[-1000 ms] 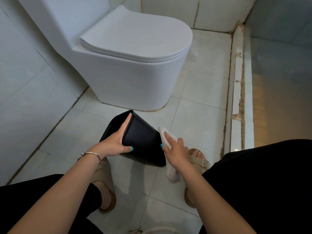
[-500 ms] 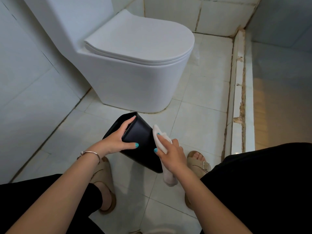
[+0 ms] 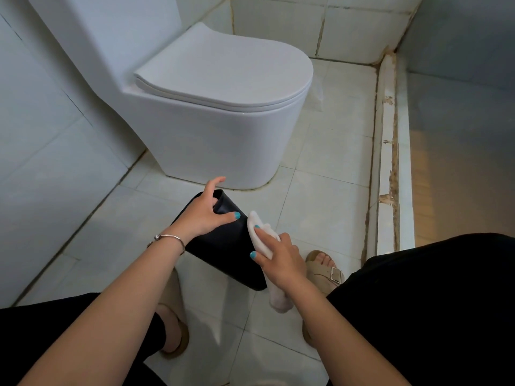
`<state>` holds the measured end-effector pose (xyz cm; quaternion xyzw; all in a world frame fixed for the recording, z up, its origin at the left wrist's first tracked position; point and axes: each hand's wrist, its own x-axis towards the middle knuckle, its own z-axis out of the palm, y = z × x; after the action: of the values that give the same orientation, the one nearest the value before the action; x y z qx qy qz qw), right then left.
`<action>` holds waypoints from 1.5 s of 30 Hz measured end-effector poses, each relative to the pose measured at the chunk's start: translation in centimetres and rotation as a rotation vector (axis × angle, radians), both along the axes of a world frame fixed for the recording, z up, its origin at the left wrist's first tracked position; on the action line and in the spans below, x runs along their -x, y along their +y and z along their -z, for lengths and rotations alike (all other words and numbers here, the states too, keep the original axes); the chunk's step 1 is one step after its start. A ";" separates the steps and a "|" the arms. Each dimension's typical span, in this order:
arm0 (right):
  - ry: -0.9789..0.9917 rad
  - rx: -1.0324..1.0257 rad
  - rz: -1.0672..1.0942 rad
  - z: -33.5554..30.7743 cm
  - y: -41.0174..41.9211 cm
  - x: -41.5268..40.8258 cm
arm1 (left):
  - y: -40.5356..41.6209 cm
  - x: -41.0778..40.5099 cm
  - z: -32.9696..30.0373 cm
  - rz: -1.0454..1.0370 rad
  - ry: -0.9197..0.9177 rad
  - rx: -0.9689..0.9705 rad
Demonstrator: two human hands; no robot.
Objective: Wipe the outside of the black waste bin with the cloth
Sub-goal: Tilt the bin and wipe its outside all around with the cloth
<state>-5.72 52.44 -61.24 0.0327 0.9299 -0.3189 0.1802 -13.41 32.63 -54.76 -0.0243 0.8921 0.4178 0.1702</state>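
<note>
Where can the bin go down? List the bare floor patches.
Bare white floor tiles lie between the white toilet base and the stained raised kerb. More between the left wall and the black waste bin. Crowded near the sandalled feet.

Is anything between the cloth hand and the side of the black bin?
Nothing visible. The right hand presses the white cloth directly against the black waste bin, which the left hand holds tilted at its open rim. The toilet stands apart behind.

black waste bin [image 3: 223,246], white cloth [image 3: 262,235], white toilet [image 3: 217,129]
</note>
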 end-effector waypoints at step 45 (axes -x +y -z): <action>-0.017 0.061 -0.103 1.9 -0.9 -1.0 | -2.6 -4.3 2.2 0.180 0.007 0.184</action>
<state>-4.75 51.52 -63.14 -0.0180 0.9186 -0.3372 0.2052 -9.14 30.02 -56.95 0.0417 0.9259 0.3172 0.2006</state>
